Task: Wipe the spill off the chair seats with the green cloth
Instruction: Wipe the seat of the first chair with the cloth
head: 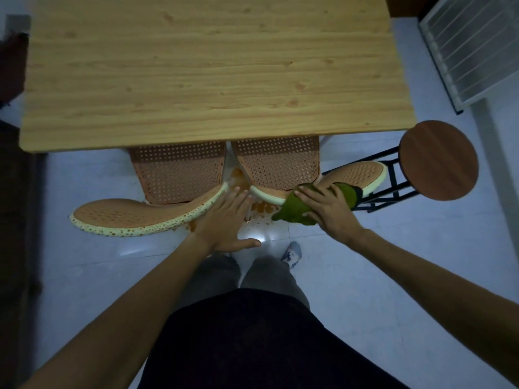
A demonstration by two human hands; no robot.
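Two orange perforated chairs are tucked under a wooden table, the left chair [179,175] and the right chair [280,167]. Their curved backrests have pale rims; the left backrest [134,217] is speckled with orange spots. An orange spill [238,175] lies on the floor between the chairs. My right hand [323,209] presses the green cloth [297,211] onto the top rim of the right chair's backrest. My left hand [227,220] rests flat, fingers spread, on the right end of the left backrest.
The wooden table [213,71] fills the upper view. A round brown stool [438,161] on a black frame stands at the right. A white wire rack [474,43] leans at far right. My legs and a foot [292,254] stand on the pale tiled floor.
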